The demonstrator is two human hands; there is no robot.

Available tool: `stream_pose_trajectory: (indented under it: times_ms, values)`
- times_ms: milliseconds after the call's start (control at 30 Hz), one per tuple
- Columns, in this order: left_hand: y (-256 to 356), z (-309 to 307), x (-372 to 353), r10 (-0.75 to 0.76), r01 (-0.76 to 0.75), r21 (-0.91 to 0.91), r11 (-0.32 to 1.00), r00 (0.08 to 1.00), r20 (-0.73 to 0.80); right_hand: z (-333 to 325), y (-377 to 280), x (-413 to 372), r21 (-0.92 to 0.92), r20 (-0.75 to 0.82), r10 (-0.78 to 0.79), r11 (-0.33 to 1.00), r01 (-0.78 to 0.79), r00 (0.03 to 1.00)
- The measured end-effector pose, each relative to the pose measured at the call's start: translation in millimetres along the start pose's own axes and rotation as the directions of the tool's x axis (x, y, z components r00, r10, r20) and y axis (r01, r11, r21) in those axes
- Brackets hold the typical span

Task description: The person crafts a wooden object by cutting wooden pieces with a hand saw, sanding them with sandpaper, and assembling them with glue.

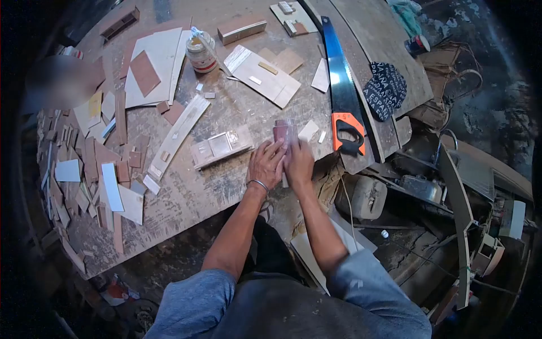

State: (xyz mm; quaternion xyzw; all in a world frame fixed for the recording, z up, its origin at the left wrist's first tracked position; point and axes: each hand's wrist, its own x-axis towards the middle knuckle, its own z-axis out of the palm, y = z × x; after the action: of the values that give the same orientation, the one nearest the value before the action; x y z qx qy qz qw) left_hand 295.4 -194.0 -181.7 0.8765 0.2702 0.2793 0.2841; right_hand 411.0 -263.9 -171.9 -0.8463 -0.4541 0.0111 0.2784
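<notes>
At the table's front edge, my left hand, with a bracelet at the wrist, has its fingers pressed against a small reddish-brown piece. My right hand is closed on the same piece from the other side and is slightly blurred. The fingers partly cover the piece, so its lower end is hidden. Left of my hands lies a small panelled wooden piece. A small pale wood offcut and a tiny white piece are just right of the reddish-brown piece.
A handsaw with an orange handle lies at the right. Behind are a glue jar, a wooden panel and a patterned cap. Wood scraps cover the table's left side. A metal canister stands below the right edge.
</notes>
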Motion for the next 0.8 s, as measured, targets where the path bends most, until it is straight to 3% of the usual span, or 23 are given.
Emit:
stream_pose_trajectory:
  times_ms: [100, 233, 367, 400, 500, 533, 567, 600, 733, 800]
  values:
    - [-6, 10, -4, -0.003, 0.003, -0.007, 1.000, 1.000, -0.010, -4, -6, -16, 0.091, -0.107, 0.018, 0.996, -0.008, 0.994]
    - [-2, 3, -2, -0.003, 0.003, 0.017, 1.000, 0.999, 0.036, -6, -4, 24, 0.127, -0.078, 0.008, 0.992, 0.002, 0.997]
    - [-6, 8, -4, -0.036, 0.037, -0.019, 0.999, 0.998, 0.044, 4, 6, -17, 0.135, -0.133, -0.016, 0.990, 0.034, 0.991]
    - [-3, 3, -1, 0.008, -0.008, 0.007, 1.000, 1.000, 0.024, 14, 17, 10, 0.086, -0.107, -0.050, 0.995, 0.059, 0.993]
    - [-1, 3, -1, -0.014, 0.014, -0.019, 1.000, 1.000, 0.017, 25, 32, 78, 0.279, -0.224, -0.007, 0.958, 0.071, 0.974]
    - [1, 2, 1, -0.003, 0.003, -0.025, 1.000, 1.000, 0.008, 5, 21, 79, 0.569, -0.092, 0.195, 0.815, -0.109, 0.976]
    - [0, 0, 2, 0.005, -0.005, -0.019, 1.000, 1.000, -0.009, -22, 12, 70, 0.771, 0.099, 0.338, 0.568, -0.287, 0.936]
    - [0, 2, 1, 0.007, -0.008, -0.020, 1.000, 1.000, -0.025, -49, 0, 59, 0.860, 0.320, 0.408, 0.254, -0.442, 0.855]
    - [-2, 5, 0, 0.000, 0.000, -0.031, 1.000, 1.000, 0.001, -97, -18, 26, 0.920, 0.392, 0.295, -0.100, -0.379, 0.871]
    - [-2, 6, -2, -0.019, 0.019, -0.028, 0.999, 1.000, 0.020, -109, -17, 24, 0.904, 0.427, 0.310, -0.177, -0.389, 0.850]
